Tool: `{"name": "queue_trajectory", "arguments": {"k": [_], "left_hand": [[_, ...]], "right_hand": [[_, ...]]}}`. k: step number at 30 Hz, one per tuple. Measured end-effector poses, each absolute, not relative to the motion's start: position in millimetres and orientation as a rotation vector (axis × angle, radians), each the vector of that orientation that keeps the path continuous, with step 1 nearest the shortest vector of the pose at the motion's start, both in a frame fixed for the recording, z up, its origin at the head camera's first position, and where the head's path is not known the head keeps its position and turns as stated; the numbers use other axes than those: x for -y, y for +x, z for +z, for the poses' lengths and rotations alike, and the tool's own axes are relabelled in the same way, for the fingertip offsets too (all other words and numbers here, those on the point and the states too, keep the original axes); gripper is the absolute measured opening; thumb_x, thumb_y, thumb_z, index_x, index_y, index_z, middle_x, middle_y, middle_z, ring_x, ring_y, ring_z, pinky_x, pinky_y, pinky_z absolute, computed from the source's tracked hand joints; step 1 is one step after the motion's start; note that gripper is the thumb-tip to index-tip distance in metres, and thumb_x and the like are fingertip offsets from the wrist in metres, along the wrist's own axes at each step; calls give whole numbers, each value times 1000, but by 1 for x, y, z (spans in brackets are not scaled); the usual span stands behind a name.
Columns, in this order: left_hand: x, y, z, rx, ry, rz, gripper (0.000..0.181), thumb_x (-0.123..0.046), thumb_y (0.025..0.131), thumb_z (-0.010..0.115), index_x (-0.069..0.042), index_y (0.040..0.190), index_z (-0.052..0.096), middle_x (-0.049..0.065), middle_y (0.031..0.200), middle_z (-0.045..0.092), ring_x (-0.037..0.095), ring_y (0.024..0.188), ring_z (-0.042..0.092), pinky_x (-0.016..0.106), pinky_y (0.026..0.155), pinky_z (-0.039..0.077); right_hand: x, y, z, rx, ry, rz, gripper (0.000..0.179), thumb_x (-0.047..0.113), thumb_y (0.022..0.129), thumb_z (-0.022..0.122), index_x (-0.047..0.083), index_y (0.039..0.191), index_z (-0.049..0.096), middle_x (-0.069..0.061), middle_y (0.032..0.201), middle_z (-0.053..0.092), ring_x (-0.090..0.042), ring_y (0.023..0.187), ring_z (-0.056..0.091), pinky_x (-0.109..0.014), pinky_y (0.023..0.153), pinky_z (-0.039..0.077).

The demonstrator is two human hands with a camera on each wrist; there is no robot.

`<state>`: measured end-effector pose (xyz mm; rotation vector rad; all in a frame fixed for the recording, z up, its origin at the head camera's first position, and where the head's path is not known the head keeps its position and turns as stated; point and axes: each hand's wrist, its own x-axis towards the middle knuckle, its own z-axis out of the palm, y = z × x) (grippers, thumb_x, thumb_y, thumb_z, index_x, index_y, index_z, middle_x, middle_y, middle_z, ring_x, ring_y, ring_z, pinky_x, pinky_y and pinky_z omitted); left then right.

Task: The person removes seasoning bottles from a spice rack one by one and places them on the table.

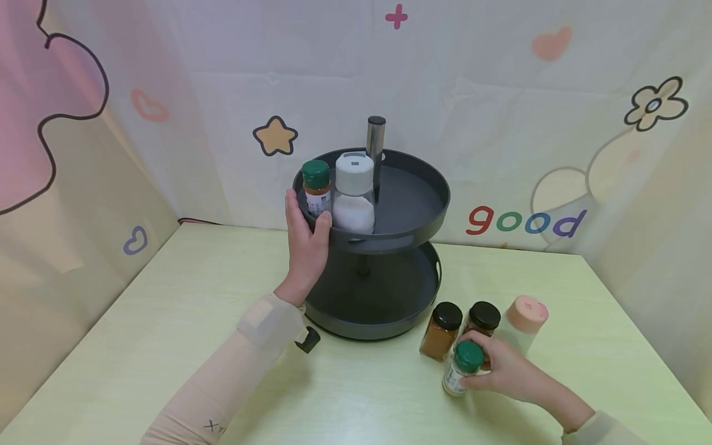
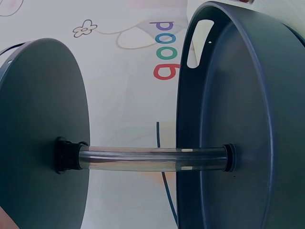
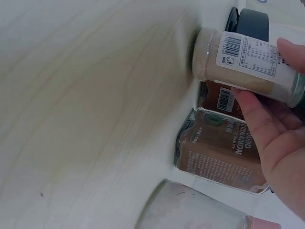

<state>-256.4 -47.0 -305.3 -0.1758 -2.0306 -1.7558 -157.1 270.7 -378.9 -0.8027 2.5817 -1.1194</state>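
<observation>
My right hand (image 1: 502, 369) is pinching a small green-capped jar (image 1: 460, 372), thumb on one side, fingers on the other. Jar's tilted, cap leaning right and far; pale tan contents, label with barcode. Can't tell if its base touches the table (image 1: 222, 266). It's at the near side of the right-hand cluster: a black-capped jar (image 1: 439, 337) just far-left of it, a second black-capped jar (image 1: 484, 316) on the far side, partly behind my fingers, then a pink-capped jar (image 1: 526, 316) to the right.

My left hand (image 1: 308, 242) is spread on the near-left edge of the upper tray (image 1: 414, 233), fingers straight along the outside wall, thumb at the rim. Just beside it on that tray: an orange jar with green cap (image 1: 316, 185), then a white-capped jar (image 1: 355, 201) to its right, near the metal post (image 1: 376, 136). Lower tray (image 1: 369, 330) sits underneath, left of the cluster.
</observation>
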Motion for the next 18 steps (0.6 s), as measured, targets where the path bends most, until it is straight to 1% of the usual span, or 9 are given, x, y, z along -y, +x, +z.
{"name": "queue_trajectory", "arguments": {"k": [10, 14, 18], "left_hand": [[48, -256, -305, 2036, -184, -1764, 74, -26, 87, 42, -16, 142, -6, -3, 148, -1, 11, 134, 8, 39, 111, 9], [47, -254, -302, 2040, -183, -1773, 74, -23, 87, 43, -15, 142, -6, -1, 148, -1, 13, 134, 8, 38, 111, 10], [45, -249, -296, 2048, -165, -1782, 74, -20, 87, 42, -12, 141, -6, 2, 149, -1, 16, 135, 7, 39, 111, 10]], "right_hand": [[-273, -158, -383, -2556, -783, -1150, 48, 26, 70, 72, 4, 105, 48, -10, 99, 59, 3, 87, 53, -21, 70, 49], [-274, -158, -383, -2551, -776, -1157, 48, 25, 70, 72, 4, 105, 48, -11, 99, 58, 3, 87, 53, -21, 70, 49], [-274, -157, -384, -2542, -778, -1174, 49, 24, 69, 72, 2, 104, 48, -11, 98, 58, 3, 87, 52, -21, 70, 49]]}}
